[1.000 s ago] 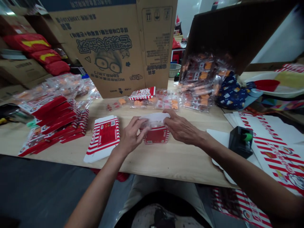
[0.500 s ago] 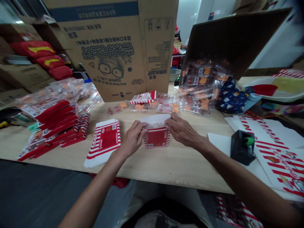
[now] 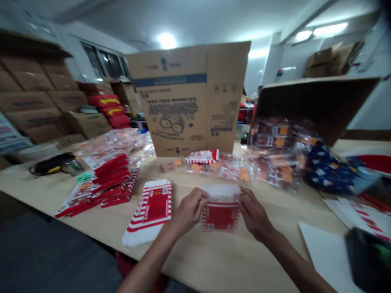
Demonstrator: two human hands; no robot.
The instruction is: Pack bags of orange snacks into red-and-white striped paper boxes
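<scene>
A small red paper box [image 3: 221,215] with striped white-and-red sides stands between my hands, its white top flap [image 3: 221,189] raised. My left hand [image 3: 190,209] pinches the upper left corner, and my right hand [image 3: 254,213] grips the upper right corner. The inside of the box is too blurred to make out. Left of my left hand lie flat striped boxes [image 3: 157,203] in a pile. Beyond the held box, clear packets [image 3: 233,167] with orange and red pieces lie on the wooden table [image 3: 195,260], near another striped box [image 3: 202,156].
A tall carton [image 3: 224,122] stands at the back, beside heaped clear packets [image 3: 275,162] in front of a dark open carton [image 3: 314,106]. Red boxes [image 3: 110,179] are stacked at left. A black tape dispenser [image 3: 366,258] sits at the right front.
The head view has tilted up and swung left, so the table scene sits lower and further right. Both hands keep hold of the box at its top corners, with little other change.
</scene>
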